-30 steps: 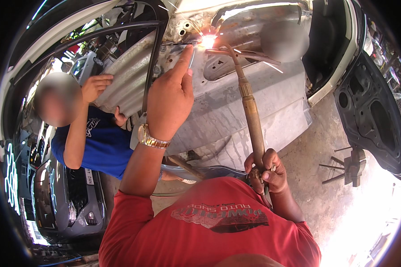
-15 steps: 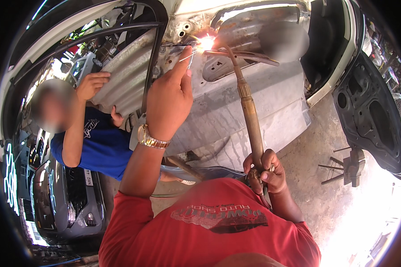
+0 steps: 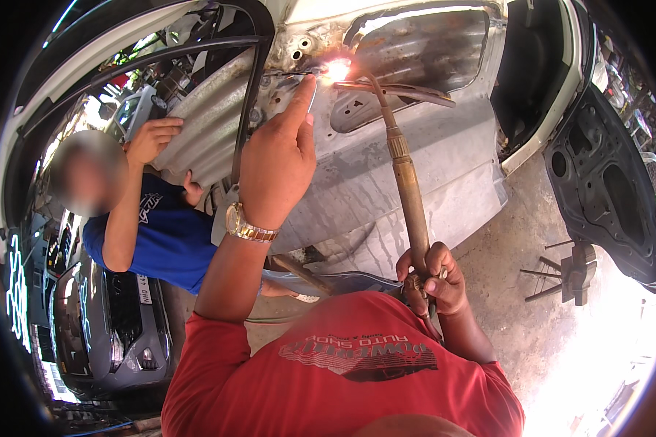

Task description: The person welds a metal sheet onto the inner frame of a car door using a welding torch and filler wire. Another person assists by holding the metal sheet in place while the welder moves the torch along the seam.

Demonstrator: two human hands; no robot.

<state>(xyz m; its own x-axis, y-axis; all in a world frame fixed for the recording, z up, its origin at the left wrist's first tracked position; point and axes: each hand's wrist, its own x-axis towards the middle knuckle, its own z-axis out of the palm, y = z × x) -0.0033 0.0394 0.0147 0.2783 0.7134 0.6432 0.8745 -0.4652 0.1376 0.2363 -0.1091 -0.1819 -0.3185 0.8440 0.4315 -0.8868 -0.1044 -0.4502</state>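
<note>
The left hand [image 3: 278, 169] has its index finger stretched forward and its thumb close below, in a narrow pinch on a thin rod [image 3: 313, 100]. Just beyond and to the right of that fingertip burns a bright glow [image 3: 337, 70]; the glare there is strong, so where the rod ends I cannot fairly say. The right hand [image 3: 443, 280], well back toward the body, has its fingers curled around the lower end of a brass torch [image 3: 410, 197]. The torch runs forward from those fingers, and its slim neck bends left so that the tip meets the glow.

Right of the left fingertip, past the glow, a curved metal strip [image 3: 415, 92] reaches behind the torch neck. Under and around both lies a bare grey metal panel [image 3: 386, 160], ahead of the right fingers. Behind the left fingers, a gold and silver watch [image 3: 248, 224] circles the wrist.

Farther out to the left of the left fingers, a co-worker's raised hand [image 3: 155, 137] is near a corrugated sheet [image 3: 211, 109]; the co-worker wears a blue shirt [image 3: 171, 233]. Well to the right of the right fingers are a dark metal stand [image 3: 578, 277] and a black door panel [image 3: 605, 182].
</note>
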